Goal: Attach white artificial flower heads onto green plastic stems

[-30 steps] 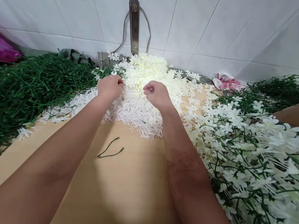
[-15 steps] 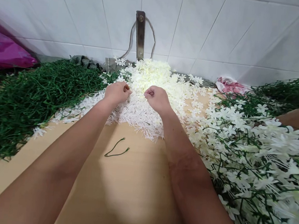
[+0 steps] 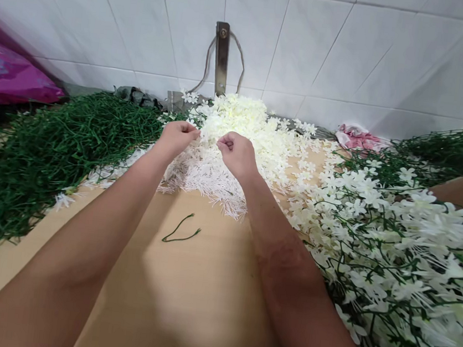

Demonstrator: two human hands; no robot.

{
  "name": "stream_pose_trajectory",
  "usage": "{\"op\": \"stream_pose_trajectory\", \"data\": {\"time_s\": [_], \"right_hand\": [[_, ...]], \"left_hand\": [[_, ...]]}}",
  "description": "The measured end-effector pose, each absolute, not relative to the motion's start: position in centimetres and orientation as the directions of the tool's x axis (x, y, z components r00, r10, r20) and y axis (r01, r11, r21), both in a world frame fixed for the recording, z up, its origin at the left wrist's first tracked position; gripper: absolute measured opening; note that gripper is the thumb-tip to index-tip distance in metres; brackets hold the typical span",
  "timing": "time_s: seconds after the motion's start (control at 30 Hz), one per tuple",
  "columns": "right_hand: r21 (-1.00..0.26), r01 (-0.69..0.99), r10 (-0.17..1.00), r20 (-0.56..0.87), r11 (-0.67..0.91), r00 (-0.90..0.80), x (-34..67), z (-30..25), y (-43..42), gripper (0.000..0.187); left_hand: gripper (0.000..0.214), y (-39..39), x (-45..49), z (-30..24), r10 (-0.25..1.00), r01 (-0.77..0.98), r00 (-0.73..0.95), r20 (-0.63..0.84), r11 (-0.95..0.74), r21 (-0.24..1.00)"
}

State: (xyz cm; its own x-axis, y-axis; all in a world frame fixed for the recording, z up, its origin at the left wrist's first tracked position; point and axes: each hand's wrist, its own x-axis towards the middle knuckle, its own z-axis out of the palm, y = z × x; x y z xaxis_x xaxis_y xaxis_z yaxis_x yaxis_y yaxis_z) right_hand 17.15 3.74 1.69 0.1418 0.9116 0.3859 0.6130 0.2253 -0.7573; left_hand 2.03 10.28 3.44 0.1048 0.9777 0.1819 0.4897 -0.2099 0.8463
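My left hand (image 3: 178, 136) and my right hand (image 3: 236, 153) are both curled in a pinch over a heap of loose white stamen pieces (image 3: 208, 179), close together. Small white pieces seem to sit at the fingertips, but what each pinch holds is too small to name. Just beyond the hands lies a pile of cream-white flower heads (image 3: 247, 125). A single forked green stem (image 3: 180, 233) lies on the tan tabletop (image 3: 197, 292) between my forearms.
A large heap of green stems (image 3: 50, 147) fills the left side. Assembled white flower sprays (image 3: 410, 255) cover the right. A purple bag (image 3: 8, 78) sits far left, a pink cloth (image 3: 355, 136) at the back, and a metal bracket (image 3: 221, 58) hangs on the tiled wall.
Both hands have drawn closer together and lifted slightly above the stamen heap. The view has shifted a little, so the scene sits lower in the frame.
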Motion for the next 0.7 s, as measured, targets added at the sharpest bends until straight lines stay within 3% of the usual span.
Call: {"op": "stream_pose_trajectory", "data": {"time_s": [0.07,0.2,0.43,0.6,0.7], "right_hand": [[-0.723,0.641,0.902,0.419,0.26,0.107,16.2,2.0,3.4,0.009],[-0.633,0.697,0.869,0.494,0.336,0.031,13.7,2.7,2.3,0.01],[-0.525,0.754,0.859,0.503,0.395,-0.1,11.0,2.0,1.3,0.013],[-0.493,0.836,0.879,0.475,0.242,0.026,12.0,0.8,2.3,0.014],[-0.51,0.828,0.865,0.497,0.234,0.061,12.3,0.6,2.5,0.013]], "left_hand": [[0.009,9.2,0.9,3.8,0.994,0.228,0.109,0.024,-0.048,0.972],[0.012,6.9,-1.3,3.5,0.961,-0.079,0.198,-0.195,0.214,0.974],[0.009,5.6,-2.2,1.4,0.926,-0.154,0.277,-0.255,0.305,0.94],[0.01,5.6,-2.5,0.9,0.894,-0.166,0.354,-0.274,0.348,0.923],[0.011,5.8,-2.7,0.8,0.886,-0.216,0.38,-0.265,0.364,0.906]]}}
